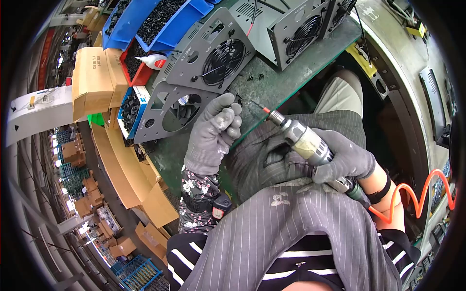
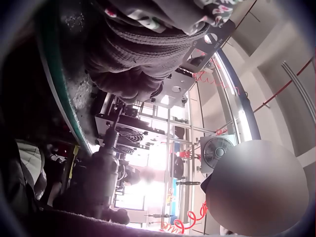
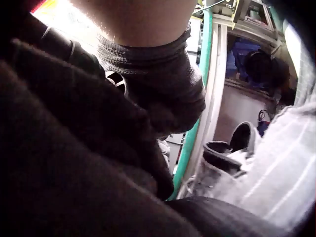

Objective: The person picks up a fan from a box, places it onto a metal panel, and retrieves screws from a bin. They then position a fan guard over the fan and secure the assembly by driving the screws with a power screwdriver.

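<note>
The gloved left hand (image 1: 213,131) is raised by the bench edge with its fingers curled; whether anything small is inside them is hidden. Small dark pieces (image 1: 238,99) show beside its fingertips. The gloved right hand (image 1: 344,157) grips a power screwdriver (image 1: 306,140) over the lap, its bit pointing at the bench near the left fingers. In the left wrist view, the screwdriver (image 2: 106,165) stands close to the curled left hand (image 2: 131,79). Grey panels with round fans (image 1: 223,60) lie just beyond the left hand. The right wrist view shows the glove (image 3: 163,89) dimly.
Blue bins (image 1: 174,24) of dark small parts, a red bin (image 1: 145,72) and a white bottle (image 1: 154,61) stand at the upper left. Cardboard boxes (image 1: 97,80) are at the left. More fan panels (image 1: 301,39) stand farther along the green bench (image 1: 291,80). An orange coiled hose (image 1: 412,199) trails right.
</note>
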Motion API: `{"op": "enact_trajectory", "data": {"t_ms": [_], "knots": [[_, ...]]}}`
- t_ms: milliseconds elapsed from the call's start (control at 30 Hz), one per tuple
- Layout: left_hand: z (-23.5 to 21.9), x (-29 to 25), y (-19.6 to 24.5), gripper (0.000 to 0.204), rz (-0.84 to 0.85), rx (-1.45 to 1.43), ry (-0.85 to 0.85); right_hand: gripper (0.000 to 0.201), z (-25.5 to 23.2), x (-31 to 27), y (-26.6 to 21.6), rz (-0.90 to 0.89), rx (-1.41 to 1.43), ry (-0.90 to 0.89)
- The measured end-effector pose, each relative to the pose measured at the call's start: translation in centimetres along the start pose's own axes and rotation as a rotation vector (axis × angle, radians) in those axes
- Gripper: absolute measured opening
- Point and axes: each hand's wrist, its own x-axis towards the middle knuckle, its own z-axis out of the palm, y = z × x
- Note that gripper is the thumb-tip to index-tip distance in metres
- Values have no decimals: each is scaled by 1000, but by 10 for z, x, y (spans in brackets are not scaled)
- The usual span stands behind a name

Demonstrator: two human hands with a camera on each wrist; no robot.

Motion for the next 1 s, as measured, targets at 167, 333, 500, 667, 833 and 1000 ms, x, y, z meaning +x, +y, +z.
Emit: {"op": "enact_trajectory", "data": {"t_ms": [167, 333, 500, 667, 833, 1000], "knots": [[-2, -10, -2, 40, 66, 197, 104, 63, 23, 9, -23, 39, -86, -82], [4, -12, 0, 42, 51, 346, 124, 60, 23, 9, -18, 50, -150, -49], [10, -17, 4, 40, 79, 459, 165, 57, 29, 9, -19, 77, -119, -45], [1, -21, 13, 40, 146, 697, 120, 55, 32, 12, -26, 31, -342, -46], [5, -24, 29, 36, 1065, 1234, 247, 53, 30, 25, -20, 21, -369, 111], [38, 1, 88, 34, 1764, 1769, 307, 48, 24, 41, -13, 13, -421, 166]]}}
